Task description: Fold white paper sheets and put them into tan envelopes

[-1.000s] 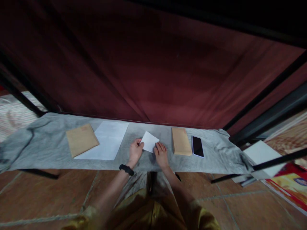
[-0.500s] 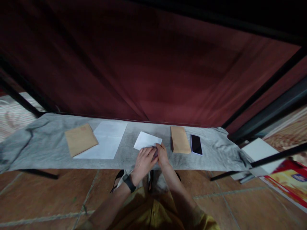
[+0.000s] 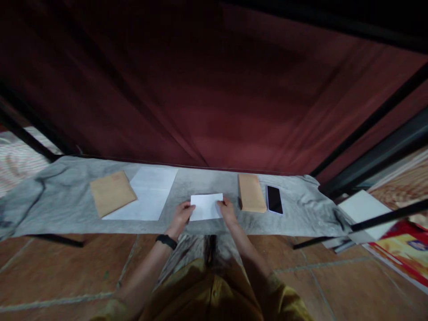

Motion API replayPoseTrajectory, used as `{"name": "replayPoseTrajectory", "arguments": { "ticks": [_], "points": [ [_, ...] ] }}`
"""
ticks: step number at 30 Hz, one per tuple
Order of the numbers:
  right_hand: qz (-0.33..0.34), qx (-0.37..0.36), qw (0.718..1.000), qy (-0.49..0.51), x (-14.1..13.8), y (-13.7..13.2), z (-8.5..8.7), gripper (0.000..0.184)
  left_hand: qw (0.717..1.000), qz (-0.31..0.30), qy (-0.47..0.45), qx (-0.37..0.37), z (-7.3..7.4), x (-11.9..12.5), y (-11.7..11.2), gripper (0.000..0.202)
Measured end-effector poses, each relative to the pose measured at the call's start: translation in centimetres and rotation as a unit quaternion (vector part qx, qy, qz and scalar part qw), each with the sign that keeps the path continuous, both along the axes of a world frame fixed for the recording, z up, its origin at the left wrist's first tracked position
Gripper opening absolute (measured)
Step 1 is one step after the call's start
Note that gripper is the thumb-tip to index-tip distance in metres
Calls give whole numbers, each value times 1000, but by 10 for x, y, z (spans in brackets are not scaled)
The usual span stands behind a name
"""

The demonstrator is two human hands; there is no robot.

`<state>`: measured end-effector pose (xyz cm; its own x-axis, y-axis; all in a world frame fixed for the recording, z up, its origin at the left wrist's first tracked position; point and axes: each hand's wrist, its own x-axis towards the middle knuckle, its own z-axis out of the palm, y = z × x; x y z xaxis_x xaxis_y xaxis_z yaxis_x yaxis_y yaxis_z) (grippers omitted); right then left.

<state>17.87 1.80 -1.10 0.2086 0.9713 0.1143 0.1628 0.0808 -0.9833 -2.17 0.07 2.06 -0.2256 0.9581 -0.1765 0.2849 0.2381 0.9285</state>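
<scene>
A small folded white paper (image 3: 206, 206) is held level over the grey cloth (image 3: 60, 205) in front of me. My left hand (image 3: 181, 216), with a black band on its wrist, pinches the paper's left edge. The right edge of the paper is pinched by my right hand (image 3: 227, 210). A brown envelope (image 3: 251, 192) lies just right of my right hand, with a black phone (image 3: 274, 199) beside it. Further left lie a white sheet (image 3: 149, 194) and a second brown envelope (image 3: 113, 192) overlapping it.
A dark red curtain (image 3: 214, 98) hangs behind the cloth. Black metal bars (image 3: 368, 133) cross at the right. A white pad (image 3: 363, 209) and a red and yellow printed sheet (image 3: 404, 258) lie at the far right. Brown floor tiles (image 3: 67, 267) lie below the cloth.
The paper was tilted and partly lifted, then pressed under both hands close together. Now my hands have moved apart to its two side edges and it sits square.
</scene>
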Motion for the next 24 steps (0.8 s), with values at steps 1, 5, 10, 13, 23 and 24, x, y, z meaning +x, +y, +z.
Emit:
{"name": "replayPoseTrajectory", "arguments": {
  "ticks": [1,5,10,13,23,24],
  "points": [
    [-10,-8,1000,-21,1,0,-2,26,1000,2,14,4,-2,2,3,17],
    [-49,-19,992,-113,6,-6,-4,38,997,1,81,16,-3,6,15,9],
    [-18,79,917,-390,0,-20,-2,51,986,-23,166,18,2,10,19,8],
    [63,99,872,-475,-8,-25,-5,47,975,-38,217,15,4,12,16,14],
    [118,25,832,-542,-16,-27,-9,49,890,-63,431,135,0,22,-2,41],
    [121,18,830,-544,-16,-27,-8,50,870,-89,453,174,-3,25,-4,43]
  ]
}}
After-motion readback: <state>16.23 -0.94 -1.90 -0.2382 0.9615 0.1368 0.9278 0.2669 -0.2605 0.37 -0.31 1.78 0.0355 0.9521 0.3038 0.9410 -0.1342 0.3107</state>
